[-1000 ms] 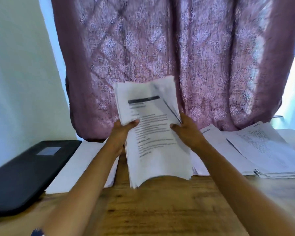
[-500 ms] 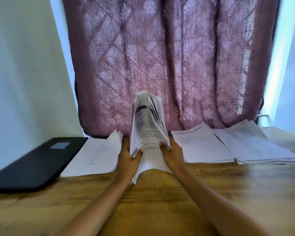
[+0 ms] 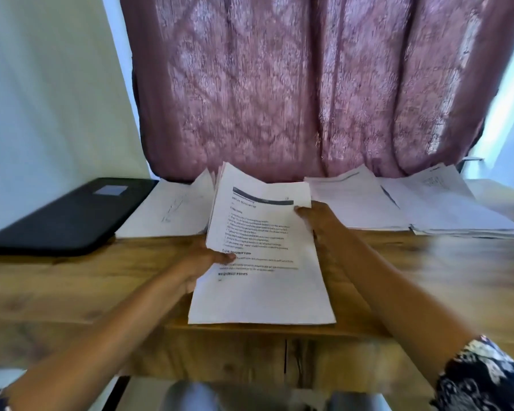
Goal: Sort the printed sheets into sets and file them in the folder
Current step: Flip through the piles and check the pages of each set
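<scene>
At the middle of the table (image 3: pixel 72 286), both hands are clamped on one stack. The left hand (image 3: pixel 202 262) pinches its left edge about halfway along, thumb on the printed top sheet and fingers beneath. The right hand (image 3: pixel 318 221) grips the right edge nearer the far corner, thumb on top. The stack (image 3: pixel 261 286) lies between them with its long axis running near to far. Its near end seems to rest on the wood close to the table's near edge, while the far end is lifted and fans a little.

Just left of that far end lies the left pile (image 3: pixel 172 212), flat, with a faint line drawing on its top sheet. To the right lie the mid pile (image 3: pixel 356 203) and the right pile (image 3: pixel 457 212), overlapping at their edges.

The folder (image 3: pixel 69 215) is black, closed and flat at the far left, beyond the left pile; its contents cannot be seen. It lies left and far of the hands, so the left hand is nearer. A filing move would probably cross the left pile. A curtain (image 3: pixel 279 84) hangs behind.
</scene>
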The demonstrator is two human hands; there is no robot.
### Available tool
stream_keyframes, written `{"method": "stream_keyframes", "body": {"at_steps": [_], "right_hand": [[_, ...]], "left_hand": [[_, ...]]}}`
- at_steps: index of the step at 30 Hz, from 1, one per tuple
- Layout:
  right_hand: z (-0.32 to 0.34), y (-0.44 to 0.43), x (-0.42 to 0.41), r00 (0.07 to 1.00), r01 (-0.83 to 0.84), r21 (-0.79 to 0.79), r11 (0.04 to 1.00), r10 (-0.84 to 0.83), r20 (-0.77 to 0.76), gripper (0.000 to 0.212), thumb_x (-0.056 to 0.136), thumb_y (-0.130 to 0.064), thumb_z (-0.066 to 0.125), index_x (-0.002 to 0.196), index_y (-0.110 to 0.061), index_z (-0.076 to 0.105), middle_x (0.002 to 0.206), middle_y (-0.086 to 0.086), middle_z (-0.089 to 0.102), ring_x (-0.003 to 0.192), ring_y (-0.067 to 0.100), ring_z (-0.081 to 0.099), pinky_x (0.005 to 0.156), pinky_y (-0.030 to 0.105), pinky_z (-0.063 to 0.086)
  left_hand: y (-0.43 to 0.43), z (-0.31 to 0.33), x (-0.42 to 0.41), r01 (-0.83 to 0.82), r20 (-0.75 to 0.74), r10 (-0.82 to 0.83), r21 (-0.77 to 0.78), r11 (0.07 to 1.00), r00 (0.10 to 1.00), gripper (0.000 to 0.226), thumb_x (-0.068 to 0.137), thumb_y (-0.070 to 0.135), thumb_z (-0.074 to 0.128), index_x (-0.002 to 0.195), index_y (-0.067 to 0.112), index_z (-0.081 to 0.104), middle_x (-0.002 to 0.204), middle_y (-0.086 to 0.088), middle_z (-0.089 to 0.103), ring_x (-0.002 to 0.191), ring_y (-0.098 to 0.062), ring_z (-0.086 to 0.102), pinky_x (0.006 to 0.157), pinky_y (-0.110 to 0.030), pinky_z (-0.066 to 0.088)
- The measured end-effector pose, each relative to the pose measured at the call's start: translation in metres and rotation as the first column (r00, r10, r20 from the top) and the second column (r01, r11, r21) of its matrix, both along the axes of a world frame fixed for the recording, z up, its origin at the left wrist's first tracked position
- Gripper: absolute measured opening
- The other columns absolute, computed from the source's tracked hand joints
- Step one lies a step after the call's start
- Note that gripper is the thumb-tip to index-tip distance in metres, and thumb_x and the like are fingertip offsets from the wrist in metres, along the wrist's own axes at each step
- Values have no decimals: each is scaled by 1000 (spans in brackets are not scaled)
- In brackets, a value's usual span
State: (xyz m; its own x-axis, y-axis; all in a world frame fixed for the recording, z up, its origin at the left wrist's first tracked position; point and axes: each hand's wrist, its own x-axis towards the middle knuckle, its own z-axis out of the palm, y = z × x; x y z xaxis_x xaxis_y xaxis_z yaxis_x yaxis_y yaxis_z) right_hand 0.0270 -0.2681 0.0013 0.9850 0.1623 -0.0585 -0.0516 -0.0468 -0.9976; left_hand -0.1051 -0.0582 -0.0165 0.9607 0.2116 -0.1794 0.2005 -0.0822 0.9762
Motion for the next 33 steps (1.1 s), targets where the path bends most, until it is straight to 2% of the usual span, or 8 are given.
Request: {"method": "stream_keyframes", "body": {"at_steps": [4, 7, 10, 15, 18, 22, 27, 33], "right_hand": [[-8, 8, 1, 1000, -1, -264, 965, -6, -25, 17, 93, -21, 61, 103, -10, 54, 95, 5, 61, 79, 19, 60, 66, 26, 49], [-12, 8, 5, 999, -5, -356, 935, 20, 39, 18, 92, -22, 62, 105, -10, 54, 98, 3, 58, 71, 13, 57, 57, 20, 45], [-18, 11, 11, 993, -28, -457, 889, 79, 92, 23, 92, -23, 62, 109, -7, 59, 111, 7, 63, 78, 14, 57, 66, 22, 45], [-18, 18, 27, 969, -23, -667, 744, 182, 170, 35, 91, -26, 62, 121, -8, 59, 126, 8, 61, 99, 23, 61, 71, 22, 48], [-21, 18, 35, 917, 81, -875, 477, 308, 253, 56, 91, -38, 61, 137, -15, 42, 134, 7, 55, 114, 27, 57, 86, 33, 49], [-24, 19, 36, 743, 373, -880, 294, 473, 473, 67, 89, -41, 62, 144, -17, 31, 143, 7, 43, 127, 28, 45, 97, 41, 44], [-35, 21, 33, 747, 226, -938, 263, 571, 340, 57, 100, -40, 39, 149, -16, 19, 133, 9, 54, 118, 26, 54, 98, 37, 42], [-28, 19, 39, 732, 227, -845, 484, 488, 475, 62, 88, -37, 65, 139, -24, 32, 114, 2, 64, 106, 25, 60, 84, 31, 44]], "left_hand": [[1, -8, -15, 32, -59, -32, -1, 999, 998, 44, 80, 5, 72, 120, 14, 57, 114, -11, 68, 90, -22, 70, 79, -39, 58], [5, 6, -6, -148, 202, 97, 259, 954, 975, 72, 85, 18, 71, 143, 32, 30, 147, -3, 43, 125, -21, 51, 102, -41, 44], [4, 11, 21, -218, 427, -81, 605, 766, 901, 79, 90, 34, 63, 152, 33, 15, 159, 9, 18, 138, -5, 21, 112, -31, 24], [-6, -8, 94, 33, 145, -374, 902, 431, 916, 61, 99, 35, 49, 152, 20, 24, 160, -2, 19, 148, -20, 15, 119, -35, 13], [-11, -21, 111, 170, -29, -436, 942, 289, 899, 55, 103, 37, 35, 153, 19, 19, 161, -5, 14, 149, -19, 11, 120, -35, 9], [-7, -30, 119, 240, -105, -441, 935, 263, 891, 53, 104, 41, 25, 154, 25, 16, 162, 2, 7, 149, -12, 5, 118, -29, 5], [-3, -35, 124, 265, -132, -427, 926, 269, 894, 56, 104, 42, 25, 155, 25, 10, 162, 6, 3, 148, -6, 0, 118, -27, 2], [-5, -27, 120, 265, -61, -380, 816, 514, 923, 57, 101, 47, 26, 154, 30, 12, 160, 13, 11, 146, -4, 9, 111, -16, 6]]}}
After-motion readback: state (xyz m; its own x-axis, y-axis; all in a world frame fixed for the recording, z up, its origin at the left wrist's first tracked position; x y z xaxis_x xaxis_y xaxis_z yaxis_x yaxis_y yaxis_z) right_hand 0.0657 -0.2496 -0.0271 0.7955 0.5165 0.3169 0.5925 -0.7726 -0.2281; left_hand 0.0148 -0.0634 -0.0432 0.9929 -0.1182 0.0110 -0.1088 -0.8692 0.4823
